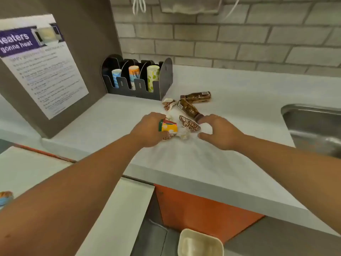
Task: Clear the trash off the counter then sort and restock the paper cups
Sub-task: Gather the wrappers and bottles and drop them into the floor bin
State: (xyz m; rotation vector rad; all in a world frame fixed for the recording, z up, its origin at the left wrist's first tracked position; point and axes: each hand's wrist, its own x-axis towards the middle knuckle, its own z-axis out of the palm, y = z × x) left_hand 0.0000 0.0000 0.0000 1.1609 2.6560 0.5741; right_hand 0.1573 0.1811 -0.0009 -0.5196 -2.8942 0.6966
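On the white counter (203, 163) lies a pile of trash. My left hand (147, 130) grips a crushed red, yellow and green carton (168, 127) together with crumpled white paper (182, 134). My right hand (221, 133) hovers just right of it, fingers curved and spread over a white scrap, holding nothing. Between the hands lies a brown patterned wrapper (190, 123). Behind it lie two brown bottles (190, 109) (198, 97) on their sides and another crumpled wrapper (168, 104). A black cup holder (162, 82) at the back holds blue (116, 76), orange (133, 75) and green-dotted (152, 76) cup stacks.
A steel sink (313, 124) is set into the counter at the right. A grey cabinet side with a printed notice (42, 67) stands at the left. Below the counter edge sits a cream bin (200, 243). More cups (6, 197) show at the far left.
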